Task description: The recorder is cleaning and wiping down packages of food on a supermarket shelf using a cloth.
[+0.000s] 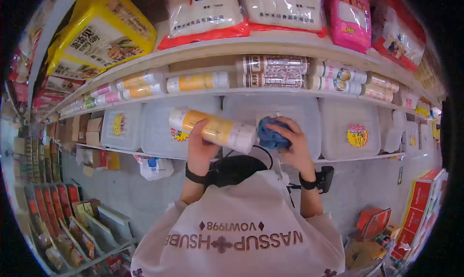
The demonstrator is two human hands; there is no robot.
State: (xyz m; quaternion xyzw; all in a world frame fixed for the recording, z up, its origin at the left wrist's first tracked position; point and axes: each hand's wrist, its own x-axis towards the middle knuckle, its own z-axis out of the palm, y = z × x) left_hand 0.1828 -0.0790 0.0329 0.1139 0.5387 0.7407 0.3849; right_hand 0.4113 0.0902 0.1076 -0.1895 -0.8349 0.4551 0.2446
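Observation:
My left hand (201,143) grips a cylindrical pack of dried noodles (214,128) with a yellow band and white ends. The pack lies tilted, its right end lower. In my right hand (295,142) is a bunched blue cloth (272,133), close by the pack's right end; whether the two touch I cannot tell. Both hands are in front of large translucent plastic bins (241,110) on the lower shelf. Above them, similar noodle packs (197,82) lie on their sides along the middle shelf (203,94).
Large bags of white noodles (206,12) and a yellow bag (105,41) fill the upper shelf. A white plastic bag (156,168) is on the floor at left. A divided rack (101,226) stands lower left. Red boxes (417,208) and a red basket (374,220) are at right.

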